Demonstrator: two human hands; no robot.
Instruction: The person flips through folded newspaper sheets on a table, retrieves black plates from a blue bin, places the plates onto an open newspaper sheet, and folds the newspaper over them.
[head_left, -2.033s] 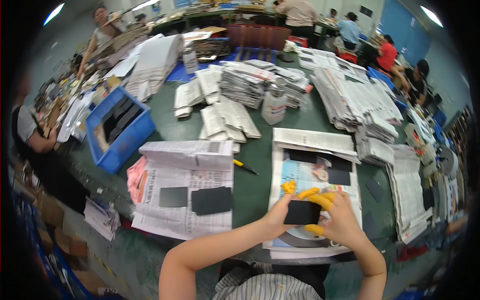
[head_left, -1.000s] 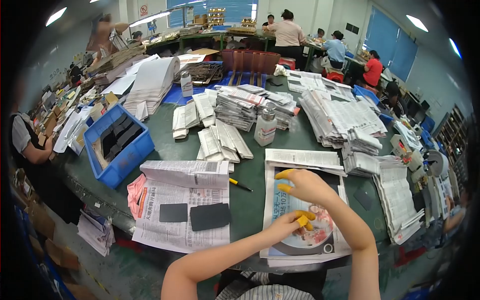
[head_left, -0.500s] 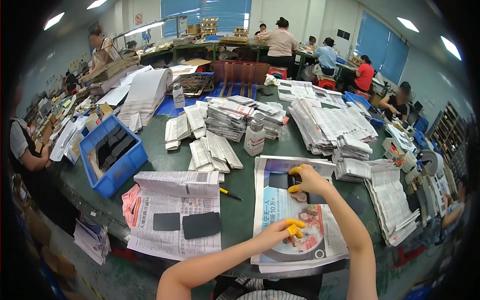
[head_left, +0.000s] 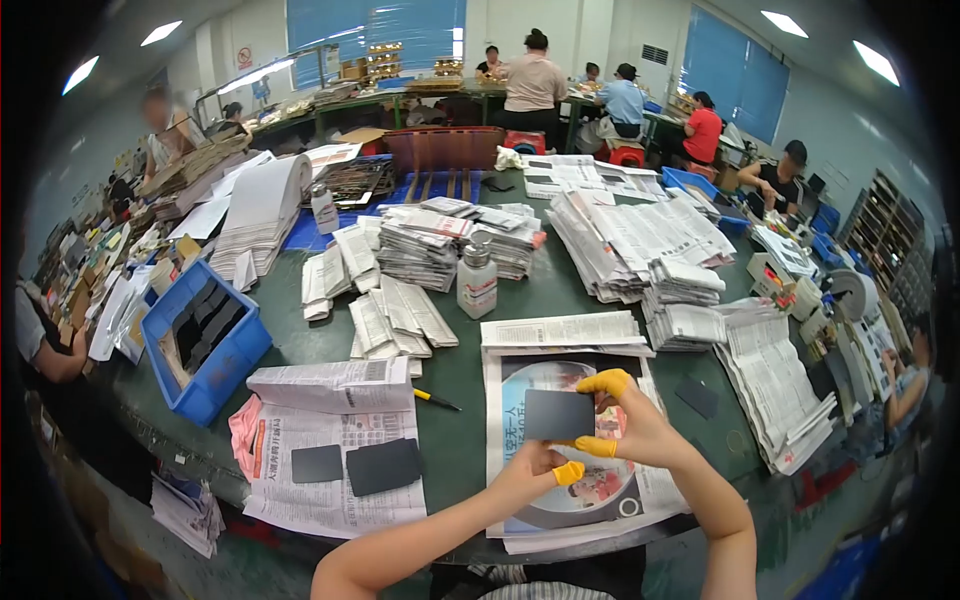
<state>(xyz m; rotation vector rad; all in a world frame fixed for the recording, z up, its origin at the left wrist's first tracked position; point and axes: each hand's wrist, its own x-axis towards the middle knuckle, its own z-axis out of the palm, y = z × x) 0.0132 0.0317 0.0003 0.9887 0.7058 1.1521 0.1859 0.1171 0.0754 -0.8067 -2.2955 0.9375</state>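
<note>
My right hand [head_left: 640, 432], with yellow finger covers, pinches a thin dark grey rectangular plate [head_left: 558, 414] by its right side. The plate is raised over a printed newspaper [head_left: 515, 515]. Close under the plate's lower edge is my left hand [head_left: 535, 474], its yellow-covered thumb apart from its other fingers. Those fingers are partly hidden, and I cannot tell whether they touch the plate. More dark plates [head_left: 385, 466] lie to the left on another newspaper [head_left: 300, 508], one of them a separate smaller piece [head_left: 317, 464].
A blue bin [head_left: 225, 352] of dark pieces stands at the left. Behind the newspapers are a white bottle [head_left: 477, 285], folded paper bundles [head_left: 400, 318] and newspaper stacks [head_left: 640, 235]. A yellow-black pen [head_left: 437, 400] lies between the sheets. Several people sit or stand around.
My right hand has lifted the dark plate off the newspaper and brought it nearer. My left hand has moved left to the plate's lower edge. The view has shifted slightly.
</note>
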